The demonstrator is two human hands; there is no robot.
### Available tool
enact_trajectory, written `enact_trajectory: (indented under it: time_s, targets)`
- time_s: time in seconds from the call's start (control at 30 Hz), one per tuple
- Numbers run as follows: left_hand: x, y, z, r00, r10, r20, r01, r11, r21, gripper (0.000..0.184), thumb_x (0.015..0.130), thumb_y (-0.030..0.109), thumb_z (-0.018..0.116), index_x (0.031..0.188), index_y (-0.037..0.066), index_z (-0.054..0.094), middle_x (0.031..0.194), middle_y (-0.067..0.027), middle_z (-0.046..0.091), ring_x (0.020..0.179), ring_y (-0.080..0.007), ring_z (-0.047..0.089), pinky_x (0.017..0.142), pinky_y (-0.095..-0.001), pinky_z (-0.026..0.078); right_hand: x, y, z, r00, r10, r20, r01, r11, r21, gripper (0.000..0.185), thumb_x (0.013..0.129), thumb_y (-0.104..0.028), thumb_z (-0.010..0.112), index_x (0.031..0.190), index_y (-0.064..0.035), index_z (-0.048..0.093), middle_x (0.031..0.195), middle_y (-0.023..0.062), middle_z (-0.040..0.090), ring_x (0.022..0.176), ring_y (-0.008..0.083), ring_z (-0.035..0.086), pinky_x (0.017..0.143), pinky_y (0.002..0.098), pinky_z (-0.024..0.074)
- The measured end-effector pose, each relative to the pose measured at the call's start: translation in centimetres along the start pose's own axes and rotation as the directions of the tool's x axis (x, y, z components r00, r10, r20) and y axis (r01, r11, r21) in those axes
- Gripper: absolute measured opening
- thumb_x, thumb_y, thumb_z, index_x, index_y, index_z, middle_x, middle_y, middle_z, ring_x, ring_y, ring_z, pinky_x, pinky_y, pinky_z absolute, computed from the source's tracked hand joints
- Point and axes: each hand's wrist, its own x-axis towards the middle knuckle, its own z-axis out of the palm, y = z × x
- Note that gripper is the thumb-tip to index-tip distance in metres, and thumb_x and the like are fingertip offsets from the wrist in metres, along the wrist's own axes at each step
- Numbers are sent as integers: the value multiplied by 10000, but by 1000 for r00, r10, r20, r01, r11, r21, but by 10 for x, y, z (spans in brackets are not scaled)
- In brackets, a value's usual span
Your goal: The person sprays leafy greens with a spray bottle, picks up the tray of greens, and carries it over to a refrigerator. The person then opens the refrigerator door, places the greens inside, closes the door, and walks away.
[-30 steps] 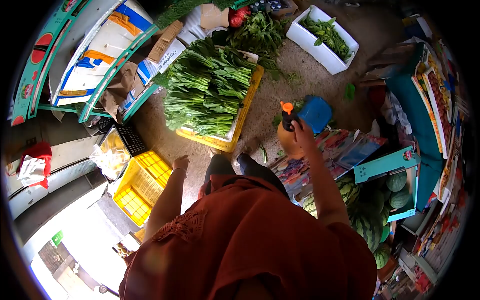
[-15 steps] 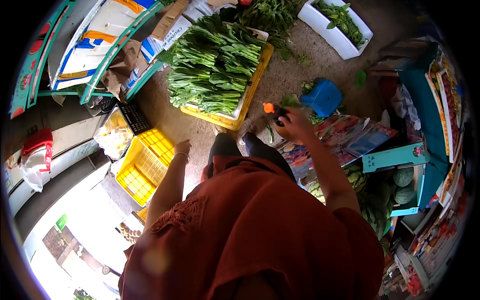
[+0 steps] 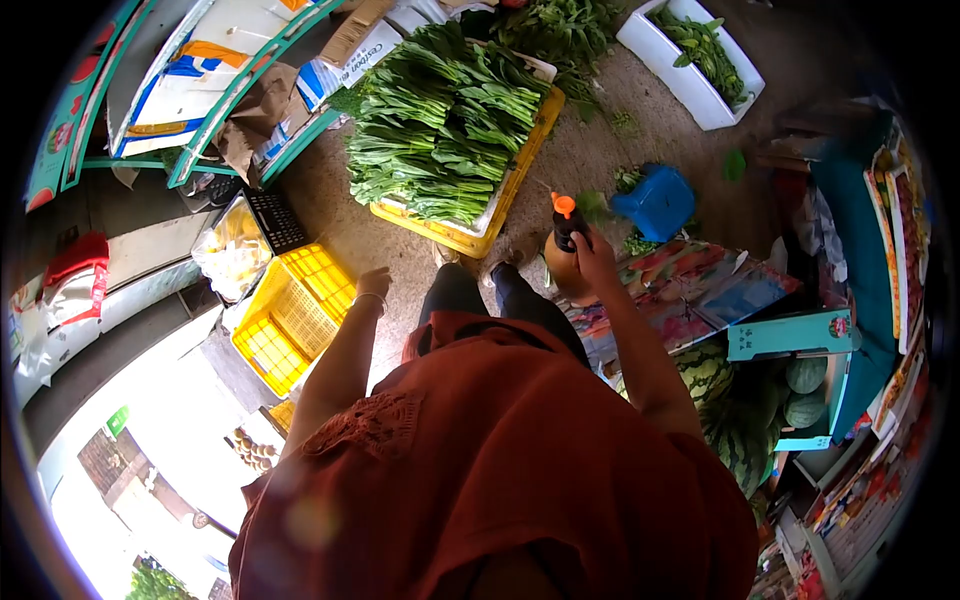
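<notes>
My right hand (image 3: 597,262) is wrapped round the neck of a spray bottle (image 3: 568,272) with an orange nozzle, a black head and a brownish body. The nozzle points toward leafy greens (image 3: 440,130) laid in rows on a yellow crate (image 3: 482,246) by my feet, and a faint thin streak shows off its tip. My left hand (image 3: 373,283) hangs at my side, holding nothing, its fingers loosely apart. It is nearest to an upright-walled yellow basket (image 3: 310,285). A blue plastic container (image 3: 660,203) is on the floor beyond the bottle.
A white foam box (image 3: 700,75) of greens stands at the upper right. Watermelons (image 3: 735,425) and a teal carton (image 3: 785,338) are at my right. A black crate (image 3: 275,222) and teal-edged panels (image 3: 265,80) are on the left. Loose leaves (image 3: 592,205) lie on the floor.
My right hand has tilted the spray bottle, so its body now shows below my hand. My left hand has shifted slightly. The whole view has moved a little.
</notes>
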Motion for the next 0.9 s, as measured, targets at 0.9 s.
enact_trajectory:
  time_s: [0.9]
  targets:
    - [-24, -38, 13, 993, -105, -45, 96, 980, -172, 376, 637, 80, 458, 994, 101, 572, 912, -108, 580, 742, -219, 547, 537, -320, 439, 42, -134, 31, 988, -150, -41, 156, 936, 317, 279, 816, -304, 463, 775, -36, 527, 457, -10, 431, 377, 66, 394, 361, 206, 318]
